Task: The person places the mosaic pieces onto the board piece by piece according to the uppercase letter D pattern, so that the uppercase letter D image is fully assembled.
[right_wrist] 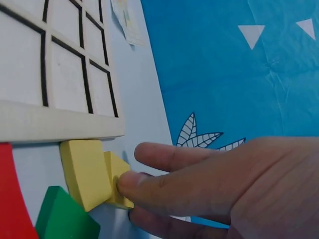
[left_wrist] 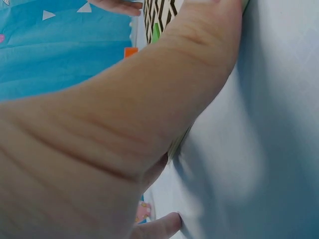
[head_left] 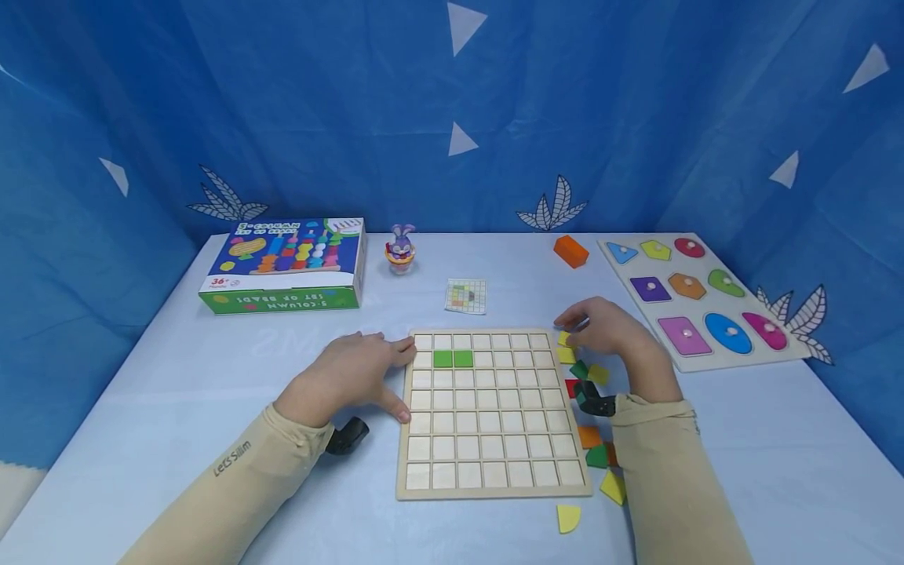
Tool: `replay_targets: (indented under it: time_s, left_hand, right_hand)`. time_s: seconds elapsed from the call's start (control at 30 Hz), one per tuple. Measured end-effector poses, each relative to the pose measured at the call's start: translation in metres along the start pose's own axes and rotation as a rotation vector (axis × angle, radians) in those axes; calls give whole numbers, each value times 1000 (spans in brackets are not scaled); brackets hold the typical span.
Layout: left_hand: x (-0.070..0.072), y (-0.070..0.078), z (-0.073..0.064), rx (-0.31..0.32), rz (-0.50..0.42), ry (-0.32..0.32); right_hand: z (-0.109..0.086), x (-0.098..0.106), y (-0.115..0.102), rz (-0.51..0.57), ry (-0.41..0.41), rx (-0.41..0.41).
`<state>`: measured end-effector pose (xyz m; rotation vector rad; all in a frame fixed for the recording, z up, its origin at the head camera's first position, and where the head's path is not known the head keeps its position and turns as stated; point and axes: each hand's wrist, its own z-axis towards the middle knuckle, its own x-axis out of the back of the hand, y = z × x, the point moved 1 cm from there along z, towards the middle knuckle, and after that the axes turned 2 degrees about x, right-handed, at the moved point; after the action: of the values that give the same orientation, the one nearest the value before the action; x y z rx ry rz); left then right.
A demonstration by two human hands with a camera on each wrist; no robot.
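A wooden grid board lies in the middle of the table, with two green square blocks side by side in its second row. Along its left edge, my left hand rests with thumb and fingers spread, touching the frame. My right hand is at the far right corner. In the right wrist view its thumb touches a small yellow block, while the other fingers stay apart from the thumb. Another yellow block sits right beside it, near a green block and a red one.
More coloured blocks run down the board's right side, including an orange one; a yellow quarter-round lies in front. Behind are a pattern card, a rabbit figure, a toy box and an orange block. A shape puzzle lies right.
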<state>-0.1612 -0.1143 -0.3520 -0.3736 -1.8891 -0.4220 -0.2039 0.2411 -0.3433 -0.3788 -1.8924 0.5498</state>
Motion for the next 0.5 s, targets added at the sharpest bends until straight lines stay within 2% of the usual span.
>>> replay_targets:
  time_s: [0.27,0.5]
  left_hand:
    - [1,2,0,-3,1,-2]
    - [1,2,-1,3,-1,-2]
  right_hand:
    - [2,-2,5,6,2,-90]
    - [1,-1,4,-3,9,-57]
